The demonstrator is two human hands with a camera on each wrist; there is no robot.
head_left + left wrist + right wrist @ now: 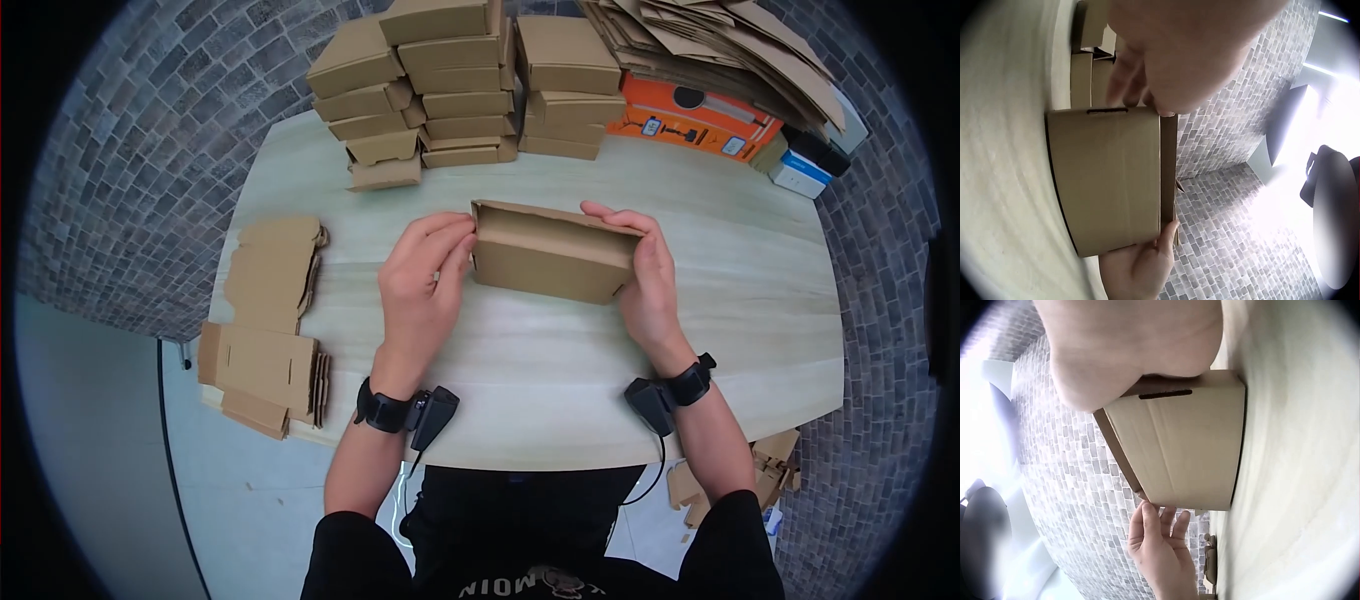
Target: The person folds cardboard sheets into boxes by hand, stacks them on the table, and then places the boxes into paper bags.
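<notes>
A brown cardboard box (540,270) stands on its long edge on the pale table (560,400), its narrow open side facing up. At its left end my left hand (422,275) pinches the upper corner between thumb and fingers. My right hand (652,285) grips the opposite end, with the thumb on the near side and fingers over the far edge. In the left wrist view, a dark slot shows in the broad face of the box (1110,181), near the left hand. A similar slot lies beside the right hand in the right wrist view.
Stacks of folded cardboard boxes (465,80) line the back. Flat cardboard sheets (720,40) lie on an orange box (690,120) at back right, beside a small blue-and-white box (800,175). Flattened box blanks (265,365) lie at the left edge. Cardboard pieces (770,465) lie below the table, right.
</notes>
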